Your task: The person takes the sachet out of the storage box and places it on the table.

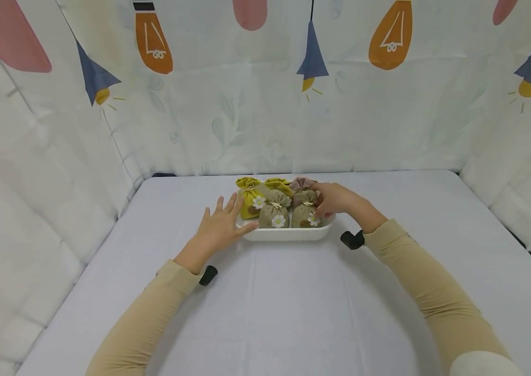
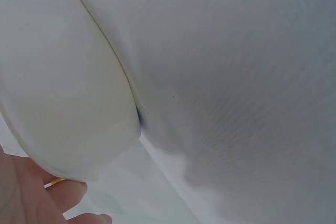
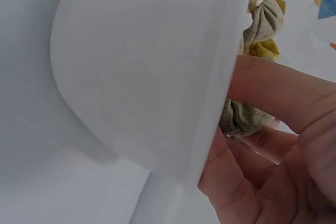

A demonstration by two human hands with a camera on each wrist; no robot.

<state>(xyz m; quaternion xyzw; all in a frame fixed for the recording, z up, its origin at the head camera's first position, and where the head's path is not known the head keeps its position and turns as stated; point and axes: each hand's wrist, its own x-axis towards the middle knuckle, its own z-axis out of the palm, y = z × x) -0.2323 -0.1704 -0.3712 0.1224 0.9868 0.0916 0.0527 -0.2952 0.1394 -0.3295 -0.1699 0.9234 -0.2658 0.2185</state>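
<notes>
A white oval tray (image 1: pixel 285 235) holds several small drawstring pouches at the back of the table. At its left end my left hand (image 1: pixel 218 228) has its fingers spread, the thumb by the front rim. In the left wrist view, the fingertips (image 2: pixel 68 195) lie by the tray's edge. My right hand (image 1: pixel 342 202) reaches over the right end, bent fingers and thumb around the front-right grey-brown pouch (image 1: pixel 301 213). The right wrist view shows that pouch (image 3: pixel 241 120) partly hidden behind the hand and rim. Beside it sits another grey-brown pouch (image 1: pixel 272 213) with a white flower.
Yellow pouches (image 1: pixel 248 196) and a mauve-topped pouch (image 1: pixel 302 183) stand behind the front ones. A white cloth (image 1: pixel 293 303) covers the table. Printed curtains (image 1: pixel 265 125) hang behind it and at both sides. Small black devices (image 1: pixel 352 240) are at the wrists.
</notes>
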